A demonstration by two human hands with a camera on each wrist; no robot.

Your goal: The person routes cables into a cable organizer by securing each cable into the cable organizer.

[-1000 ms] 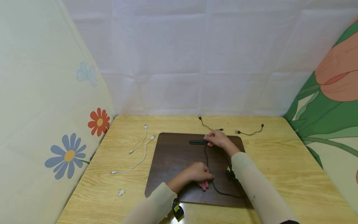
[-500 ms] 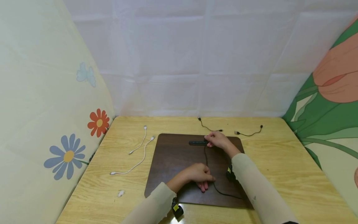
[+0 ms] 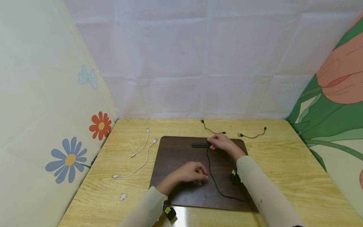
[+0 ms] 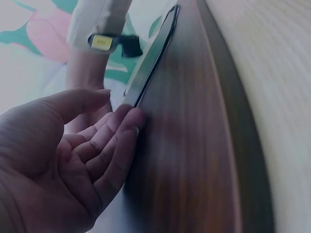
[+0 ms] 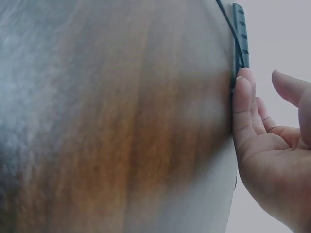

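Observation:
A slim black strip with several notches along it (image 3: 200, 145) lies near the far edge of a dark brown board (image 3: 175, 157). My right hand (image 3: 222, 142) is at the strip's right end; in the right wrist view its fingertips (image 5: 243, 94) touch that end and the thumb stands apart from them. A thin black cable (image 3: 212, 176) runs from the strip down the board to its lower right, its far end hidden by the right arm. Left of the cable, my left hand (image 3: 194, 173) hovers low over the board, fingers loosely bent, holding nothing.
Two white USB cables (image 3: 147, 154) lie left of the board on the wooden table (image 3: 286, 176), with a small white piece (image 3: 123, 197) nearer. Behind the board are two short black cables (image 3: 211, 128). A white sheet (image 3: 170, 63) hangs behind the table.
My left hand has let go of the black cable and moved left, away from it. The right hand stays at the strip's right end.

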